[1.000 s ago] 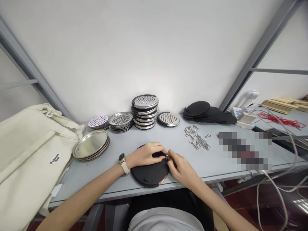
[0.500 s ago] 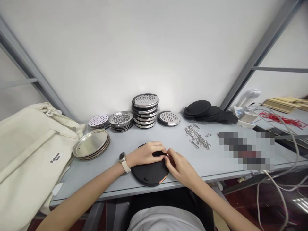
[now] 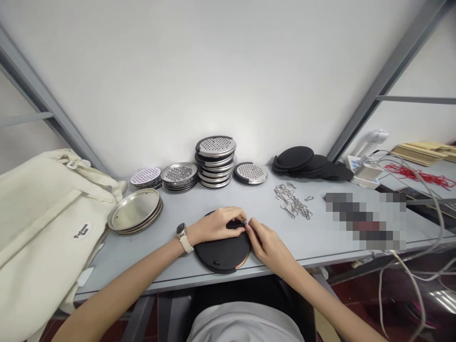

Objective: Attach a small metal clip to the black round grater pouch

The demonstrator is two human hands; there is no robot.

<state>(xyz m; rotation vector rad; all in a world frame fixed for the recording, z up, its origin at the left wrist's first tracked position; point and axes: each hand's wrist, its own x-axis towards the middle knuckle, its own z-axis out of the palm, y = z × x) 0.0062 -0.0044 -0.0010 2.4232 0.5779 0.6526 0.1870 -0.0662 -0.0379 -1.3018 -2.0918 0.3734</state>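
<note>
A black round disc (image 3: 224, 254) lies on the table in front of me, with a black rim, a small dark knob near its lower left and an orange-coloured sliver of edge at lower right. My left hand (image 3: 223, 224) rests over its upper part, with thumb and fingers curled together toward the right edge. Meeting it there, my right hand (image 3: 265, 240) pinches with thumb and forefinger. Between the fingertips of both hands shows a small shiny metal clip (image 3: 244, 222), mostly hidden. Several loose metal clips (image 3: 292, 202) are scattered to the right.
Behind the disc stands a stack of metal graters (image 3: 216, 164), with more grater discs (image 3: 179, 175) beside it. Metal lids (image 3: 135, 209) lie at left by a cream bag (image 3: 46, 228). Black discs (image 3: 295, 159) are piled at back right. A blurred patch (image 3: 363, 221) covers the table's right side.
My left fingers and thumb have parted slightly, leaving a wider gap over the disc. The small metal piece between the fingertips has shifted a little. The disc stays in place.
</note>
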